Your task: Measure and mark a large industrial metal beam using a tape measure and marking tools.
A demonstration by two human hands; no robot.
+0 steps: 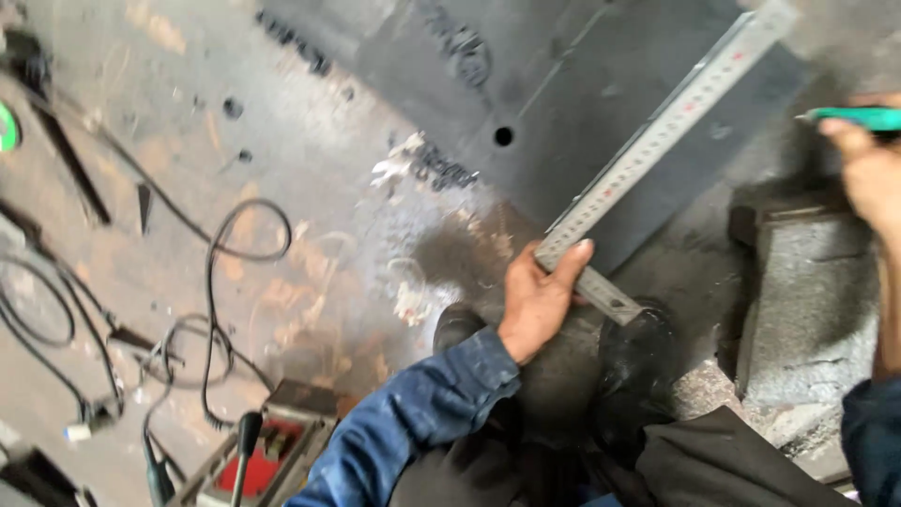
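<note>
- Steel ruler (657, 141) lies slantwise across the dark metal plate (582, 84), its lower end running off the plate's edge toward the person's boots (638, 347).
- Only that lower end is pinned, by the left hand (540, 300), thumb and fingers pressed around it; the long upper stretch lies free on the plate. My judgement is that a nudge up there would swing the ruler about the pinned end and throw off whatever line it sets.
- Over at the frame's right edge, the right hand (868, 174) is closed around a green marker (859, 117), held near the ruler's upper part but apart from it. If the tip pushes sideways against the edge, the ruler would likely slide on the smooth plate.
- A round hole (504, 136) sits in the plate left of the ruler; it does not touch it.
- Close beside the right boot stands a rough grey block (812, 300); a shifting foot could catch on it and jolt the pinning hand.
- Black cables (216, 272) loop over the rust-stained floor (310, 188) at left, near a red-and-grey tool frame (272, 441); I would count these a tripping risk on standing up.
</note>
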